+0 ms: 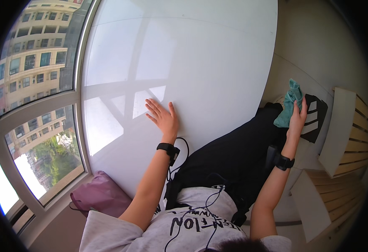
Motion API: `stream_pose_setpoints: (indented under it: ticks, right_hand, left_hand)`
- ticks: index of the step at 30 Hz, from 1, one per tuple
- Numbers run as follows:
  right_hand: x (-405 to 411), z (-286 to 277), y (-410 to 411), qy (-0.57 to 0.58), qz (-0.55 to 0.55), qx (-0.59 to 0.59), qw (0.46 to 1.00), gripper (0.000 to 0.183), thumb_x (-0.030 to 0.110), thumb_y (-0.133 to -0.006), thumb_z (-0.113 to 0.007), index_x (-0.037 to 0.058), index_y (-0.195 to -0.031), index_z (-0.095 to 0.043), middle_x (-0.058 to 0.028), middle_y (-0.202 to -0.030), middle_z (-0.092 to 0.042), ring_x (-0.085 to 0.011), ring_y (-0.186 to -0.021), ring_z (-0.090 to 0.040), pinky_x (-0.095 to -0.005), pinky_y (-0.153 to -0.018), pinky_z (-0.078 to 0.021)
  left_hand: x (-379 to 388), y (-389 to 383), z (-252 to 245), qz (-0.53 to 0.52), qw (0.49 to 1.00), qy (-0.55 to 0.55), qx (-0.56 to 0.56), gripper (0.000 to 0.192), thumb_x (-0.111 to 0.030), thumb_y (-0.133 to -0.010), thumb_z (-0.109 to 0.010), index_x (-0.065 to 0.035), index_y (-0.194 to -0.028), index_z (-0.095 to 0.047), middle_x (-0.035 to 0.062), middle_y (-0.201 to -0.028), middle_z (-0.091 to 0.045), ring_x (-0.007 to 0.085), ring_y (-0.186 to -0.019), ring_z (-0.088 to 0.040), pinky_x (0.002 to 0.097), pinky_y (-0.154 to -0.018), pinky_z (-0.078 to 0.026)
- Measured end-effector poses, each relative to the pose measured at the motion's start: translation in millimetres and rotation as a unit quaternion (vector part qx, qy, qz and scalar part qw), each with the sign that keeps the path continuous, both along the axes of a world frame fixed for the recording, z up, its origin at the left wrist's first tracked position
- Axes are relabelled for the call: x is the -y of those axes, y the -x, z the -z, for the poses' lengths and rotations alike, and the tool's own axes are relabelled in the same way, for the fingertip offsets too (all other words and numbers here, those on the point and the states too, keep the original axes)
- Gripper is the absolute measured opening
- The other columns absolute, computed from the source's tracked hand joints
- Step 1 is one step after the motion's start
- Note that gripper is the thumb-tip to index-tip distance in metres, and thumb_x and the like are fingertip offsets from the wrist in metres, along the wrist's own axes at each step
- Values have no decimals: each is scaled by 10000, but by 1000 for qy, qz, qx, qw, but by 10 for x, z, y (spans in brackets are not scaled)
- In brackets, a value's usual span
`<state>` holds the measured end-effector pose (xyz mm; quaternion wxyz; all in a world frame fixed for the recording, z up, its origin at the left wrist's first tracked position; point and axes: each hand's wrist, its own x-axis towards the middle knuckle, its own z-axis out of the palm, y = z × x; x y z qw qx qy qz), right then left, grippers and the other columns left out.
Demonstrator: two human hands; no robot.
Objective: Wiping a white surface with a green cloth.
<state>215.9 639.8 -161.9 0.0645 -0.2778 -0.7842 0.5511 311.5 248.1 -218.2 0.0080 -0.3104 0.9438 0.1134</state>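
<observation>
My left hand is spread with its palm toward a broad white surface, seemingly resting on it, and holds nothing. Off the right side of that surface, my right hand grips a bunched teal cloth. The cloth hangs above the floor, with part of it sticking out past the fingers and part drooping beside my dark trousers. Each wrist wears a black strapped device, one at the left wrist and one at the right wrist.
Window frames run along the left, with buildings and trees outside. A purple bag sits by the lower window corner. Slatted wooden stools or crates stand at right, near a black-and-white object on the floor. A black cable loops beside my left wrist.
</observation>
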Motion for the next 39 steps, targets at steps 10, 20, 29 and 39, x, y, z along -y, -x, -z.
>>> stream_pose_setpoints:
  ticks: [10,20,29,39]
  right_hand:
    - [-410,106,-239,-60,9,-26,998,373,117,-922,-487,67,-1292,-489,-96,-1285,-464,-218,-1181,-472,-321,-991,-360]
    - [-681,-675,-453,-7,193,-24,981,488,253,-916,-546,37,-1336,-423,-104,-1261,-508,-217,-1109,-509,-320,-924,-407]
    - [-701,-691,-624,67,227,-71,969,427,226,-905,-556,35,-1279,-474,-97,-1196,-541,-202,-1054,-531,-320,-888,-432]
    - [-604,-704,-702,69,203,-58,975,396,220,-902,-557,27,-1243,-501,-91,-1172,-555,-196,-1049,-528,-309,-907,-407]
  left_hand:
    - [-493,272,8,119,993,-16,5,814,-524,-916,-352,39,-1430,-70,183,-1515,-8,344,-1398,54,527,-1089,51]
    - [-2832,2016,-885,435,721,-499,-204,706,-394,-956,-354,2,-1439,-25,208,-1502,-71,372,-1388,-66,443,-1121,-50]
    - [-205,636,-240,152,982,-19,-108,762,-485,-946,-303,5,-1440,7,185,-1512,73,334,-1394,109,550,-1063,92]
    - [-2026,656,-9,335,934,-107,-57,795,-473,-918,-393,45,-1427,-68,233,-1499,-16,343,-1400,-10,500,-1104,3]
